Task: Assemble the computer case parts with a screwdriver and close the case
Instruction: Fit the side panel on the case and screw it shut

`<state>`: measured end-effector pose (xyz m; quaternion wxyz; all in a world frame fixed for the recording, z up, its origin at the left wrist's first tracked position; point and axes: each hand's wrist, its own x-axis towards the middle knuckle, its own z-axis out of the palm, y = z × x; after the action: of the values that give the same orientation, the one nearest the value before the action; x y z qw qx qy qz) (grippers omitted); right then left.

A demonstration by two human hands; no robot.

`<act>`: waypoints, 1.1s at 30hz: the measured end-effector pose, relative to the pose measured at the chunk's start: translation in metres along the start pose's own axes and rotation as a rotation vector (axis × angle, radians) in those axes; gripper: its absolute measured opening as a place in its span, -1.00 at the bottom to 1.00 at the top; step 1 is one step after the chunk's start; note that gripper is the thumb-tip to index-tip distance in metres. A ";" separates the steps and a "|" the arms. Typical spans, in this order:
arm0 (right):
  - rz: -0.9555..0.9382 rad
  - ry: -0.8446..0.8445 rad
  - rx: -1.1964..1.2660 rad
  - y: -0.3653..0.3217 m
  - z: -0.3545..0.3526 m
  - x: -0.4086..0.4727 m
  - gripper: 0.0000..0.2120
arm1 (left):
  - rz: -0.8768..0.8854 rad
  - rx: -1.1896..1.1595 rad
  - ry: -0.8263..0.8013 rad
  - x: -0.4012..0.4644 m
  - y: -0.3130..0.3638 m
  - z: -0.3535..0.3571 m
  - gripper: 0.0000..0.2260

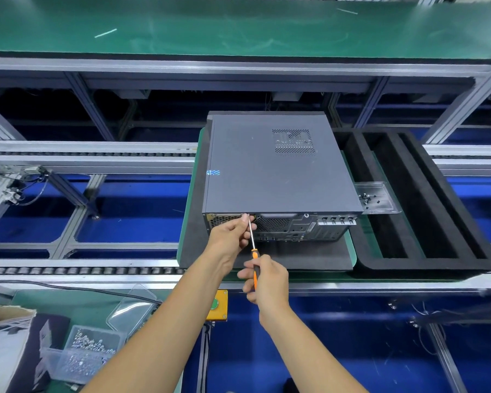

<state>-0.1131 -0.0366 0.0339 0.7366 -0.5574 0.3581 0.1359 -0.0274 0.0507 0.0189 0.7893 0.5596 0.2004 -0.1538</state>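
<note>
A grey computer case [275, 165] lies flat on a dark mat, its side panel on top and its rear ports facing me. My right hand [267, 282] grips the orange-and-black handle of a screwdriver [253, 245]. Its metal shaft slants up to the top edge of the rear panel, left of the middle. My left hand [233, 231] pinches the shaft near its tip, right against the case. The screw itself is hidden by my fingers.
A black foam tray [425, 199] with long slots lies right of the case, next to a small clear tray [377, 198] holding screws. At the bottom left stand clear boxes of screws [88, 353]. A yellow button box [219, 304] sits on the front rail.
</note>
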 end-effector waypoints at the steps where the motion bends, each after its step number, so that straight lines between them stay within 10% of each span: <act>1: 0.006 -0.007 0.000 0.000 0.001 0.000 -0.78 | -0.009 0.005 -0.017 -0.001 0.001 0.000 -0.79; 33: 0.035 -0.024 0.036 0.004 0.006 0.000 -0.87 | 0.056 0.197 -0.067 0.002 0.000 -0.006 -0.76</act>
<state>-0.1130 -0.0295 0.0319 0.7481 -0.5362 0.3614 0.1491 -0.0266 0.0566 0.0158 0.7407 0.6344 0.1420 -0.1695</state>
